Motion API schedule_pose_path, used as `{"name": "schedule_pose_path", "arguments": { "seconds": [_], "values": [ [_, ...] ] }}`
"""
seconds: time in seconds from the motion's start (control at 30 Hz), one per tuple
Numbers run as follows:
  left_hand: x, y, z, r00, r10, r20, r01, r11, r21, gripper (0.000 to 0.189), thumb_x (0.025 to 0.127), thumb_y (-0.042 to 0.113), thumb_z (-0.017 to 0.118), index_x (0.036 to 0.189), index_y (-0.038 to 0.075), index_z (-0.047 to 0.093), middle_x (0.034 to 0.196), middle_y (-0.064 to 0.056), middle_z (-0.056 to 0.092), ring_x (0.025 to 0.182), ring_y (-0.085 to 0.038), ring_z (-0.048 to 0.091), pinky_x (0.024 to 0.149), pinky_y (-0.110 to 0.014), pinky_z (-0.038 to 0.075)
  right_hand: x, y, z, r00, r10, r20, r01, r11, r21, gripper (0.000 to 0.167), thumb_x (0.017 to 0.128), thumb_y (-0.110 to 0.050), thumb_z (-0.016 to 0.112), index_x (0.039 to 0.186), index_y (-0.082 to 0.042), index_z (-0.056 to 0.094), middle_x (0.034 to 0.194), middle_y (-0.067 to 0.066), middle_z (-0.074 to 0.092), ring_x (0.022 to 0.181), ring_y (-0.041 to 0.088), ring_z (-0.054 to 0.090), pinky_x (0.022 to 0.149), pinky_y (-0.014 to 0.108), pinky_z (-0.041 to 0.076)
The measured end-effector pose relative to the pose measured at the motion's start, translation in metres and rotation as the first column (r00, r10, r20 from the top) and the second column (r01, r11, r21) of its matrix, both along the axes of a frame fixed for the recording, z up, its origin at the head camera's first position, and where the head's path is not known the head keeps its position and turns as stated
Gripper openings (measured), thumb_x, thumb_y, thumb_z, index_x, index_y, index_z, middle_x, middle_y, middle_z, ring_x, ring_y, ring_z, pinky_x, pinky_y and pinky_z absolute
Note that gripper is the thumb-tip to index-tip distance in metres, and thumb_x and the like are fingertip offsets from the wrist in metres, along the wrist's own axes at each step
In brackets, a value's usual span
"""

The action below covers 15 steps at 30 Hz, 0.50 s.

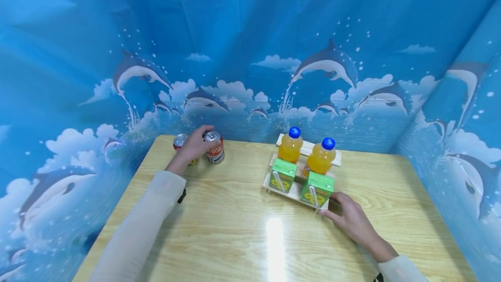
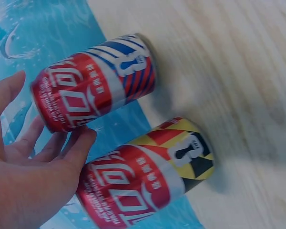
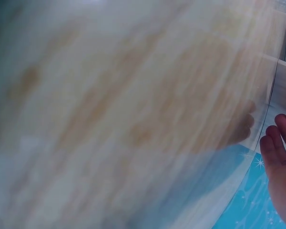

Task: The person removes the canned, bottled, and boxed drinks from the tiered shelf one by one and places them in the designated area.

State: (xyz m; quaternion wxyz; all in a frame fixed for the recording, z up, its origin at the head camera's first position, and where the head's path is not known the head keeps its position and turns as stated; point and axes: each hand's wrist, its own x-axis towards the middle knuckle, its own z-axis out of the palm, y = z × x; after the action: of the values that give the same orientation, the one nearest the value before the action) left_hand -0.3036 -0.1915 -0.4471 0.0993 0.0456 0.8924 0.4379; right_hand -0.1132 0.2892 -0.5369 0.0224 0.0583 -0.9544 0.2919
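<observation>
In the head view my left hand (image 1: pixel 194 143) is at the back left of the table, around the upper part of a red cola can (image 1: pixel 215 153) with blue stripes. The left wrist view shows the thumb apart from this striped can (image 2: pixel 95 83), while fingertips lie close against its side. Beside it stands a second cola can (image 2: pixel 148 176) with a yellow and black pattern, partly behind the hand in the head view. My right hand (image 1: pixel 350 219) holds the front right corner of a small stepped wooden rack (image 1: pixel 291 193) between thumb and fingers; the thumb is outside the right wrist view.
Two orange drink bottles (image 1: pixel 290 146) with blue caps stand on the rack's middle step. Two green juice boxes (image 1: pixel 318 189) with straws stand in front of them. The wooden table (image 1: pixel 231 225) meets a blue dolphin-print curtain (image 1: pixel 242 55) at its back and sides.
</observation>
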Motion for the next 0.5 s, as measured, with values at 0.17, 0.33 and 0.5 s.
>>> {"name": "schedule_pose_path", "arguments": {
  "seconds": [0.17, 0.33, 0.5],
  "values": [
    [-0.002, 0.002, 0.008, 1.000, -0.016, -0.003, 0.016, 1.000, -0.005, 0.071, 0.108, 0.040, 0.069, 0.169, 0.018, 0.040, 0.176, -0.011, 0.037, 0.162, -0.039, 0.036, 0.127, -0.064, 0.039, 0.000, 0.000, -0.001, 1.000, 0.002, -0.009, -0.002, 1.000, -0.002, 0.066, 0.092, -0.040, 0.088, 0.138, 0.002, 0.066, 0.134, 0.022, 0.073, 0.125, 0.044, 0.070, 0.107, 0.065, 0.056],
    [-0.004, 0.006, 0.015, 0.998, -0.049, -0.030, 0.048, 0.998, -0.032, 0.072, 0.108, 0.043, 0.070, 0.168, 0.018, 0.041, 0.176, -0.011, 0.037, 0.163, -0.038, 0.033, 0.127, -0.064, 0.039, 0.000, 0.000, -0.001, 1.000, 0.003, -0.010, -0.003, 1.000, 0.000, 0.065, 0.092, -0.039, 0.089, 0.137, 0.002, 0.066, 0.133, 0.022, 0.073, 0.124, 0.044, 0.070, 0.107, 0.065, 0.056],
    [-0.006, 0.014, 0.023, 0.998, -0.044, -0.047, 0.042, 0.998, -0.044, 0.071, 0.107, 0.045, 0.070, 0.168, 0.021, 0.042, 0.176, -0.009, 0.037, 0.164, -0.037, 0.033, 0.125, -0.064, 0.041, 0.000, 0.000, -0.001, 1.000, -0.004, 0.005, 0.004, 1.000, 0.005, 0.066, 0.092, -0.040, 0.088, 0.138, 0.002, 0.066, 0.134, 0.022, 0.073, 0.125, 0.044, 0.070, 0.107, 0.065, 0.056]
  ]
}}
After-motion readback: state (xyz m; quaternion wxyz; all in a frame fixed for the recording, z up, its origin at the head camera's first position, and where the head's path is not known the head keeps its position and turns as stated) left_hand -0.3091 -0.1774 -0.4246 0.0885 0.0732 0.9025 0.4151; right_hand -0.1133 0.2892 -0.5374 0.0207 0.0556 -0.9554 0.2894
